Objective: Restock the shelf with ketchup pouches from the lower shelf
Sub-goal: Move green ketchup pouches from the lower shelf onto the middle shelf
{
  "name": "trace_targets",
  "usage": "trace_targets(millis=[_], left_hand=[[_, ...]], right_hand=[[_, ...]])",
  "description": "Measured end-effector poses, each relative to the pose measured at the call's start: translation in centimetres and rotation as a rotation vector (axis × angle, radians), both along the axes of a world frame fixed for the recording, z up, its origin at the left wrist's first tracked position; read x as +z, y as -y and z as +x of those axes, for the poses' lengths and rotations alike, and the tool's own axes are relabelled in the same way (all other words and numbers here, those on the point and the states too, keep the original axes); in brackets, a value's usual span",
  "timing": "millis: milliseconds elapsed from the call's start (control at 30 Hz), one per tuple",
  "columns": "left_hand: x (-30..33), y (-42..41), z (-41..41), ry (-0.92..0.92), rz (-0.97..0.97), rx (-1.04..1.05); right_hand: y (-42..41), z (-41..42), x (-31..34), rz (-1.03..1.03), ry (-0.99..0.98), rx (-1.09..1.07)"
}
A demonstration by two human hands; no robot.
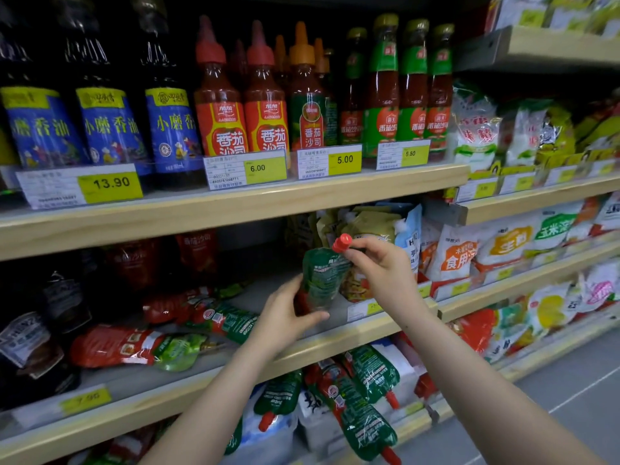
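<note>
Head view, the only one I have. Left hand grips the lower half of a green-and-red spouted ketchup pouch, thumb across its base. Right hand pinches the pouch just under its red screw cap. Pouch is upright, tilted slightly right, held over the front of the middle wooden-edged shelf, between the flat-lying pouches and the stand-up packs on the right; can't tell if its base touches the shelf.

On the same shelf to the left: several red-and-green pouches lying flat, more of them further back. Dark bottles at far left.

Lower shelf below: green pouches with red caps piled on white plastic bins.

Upper shelf: blue-labelled dark oil bottles, red ketchup squeeze bottles, green-labelled glass sauce bottles, yellow price tags along the edge.

Right bay: white and orange bagged goods.
</note>
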State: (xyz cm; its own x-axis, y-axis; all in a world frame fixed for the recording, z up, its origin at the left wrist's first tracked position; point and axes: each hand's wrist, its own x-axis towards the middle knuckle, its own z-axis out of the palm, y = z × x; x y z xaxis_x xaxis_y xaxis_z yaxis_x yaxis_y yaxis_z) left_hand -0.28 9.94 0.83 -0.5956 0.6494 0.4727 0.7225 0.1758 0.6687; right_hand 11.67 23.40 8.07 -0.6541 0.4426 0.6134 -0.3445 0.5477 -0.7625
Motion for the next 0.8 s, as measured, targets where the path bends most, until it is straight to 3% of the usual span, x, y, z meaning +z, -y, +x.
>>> trace_targets(millis=[67, 133, 233, 300, 500, 600, 700, 800], left_hand=[[0.6, -0.8, 0.5, -0.018, 0.089, 0.016], [1.9, -1.0, 0.3, 0.091, 0.106, -0.085], [3.2, -1.2, 0.2, 0.272, -0.033, -0.348], [3.0, -1.9, 1.1, 0.325, -0.072, -0.411], [-0.3, -4.7, 8.4, 0.196, 0.076, -0.008], [-1.3, -6.9, 11.5, 0.154, 0.017, 0.005], [-0.9, -7.9, 10.6, 0.378, 0.194, -0.082], [-0.8, -6.8, 8.0, 0.524, 0.138, -0.236]], right_hand=[[-0.1, 0.7, 1.1, -0.001, -0.05, 0.002], [-0.9, 1.7, 1.8, -0.086, -0.069, 0.027], [-2.9, 3.4, 2.1, -0.188, 0.001, 0.038], [-3.5, 4.0, 1.9, -0.189, 0.041, 0.018], [-3.4, 3.6, 0.5, -0.064, -0.001, -0.384], [-2.9, 3.5, 0.2, -0.106, -0.005, -0.4], [-2.4, 4.0, -0.2, -0.113, 0.01, -0.286], [-3.8, 4.8, -0.6, -0.118, 0.081, -0.236]])
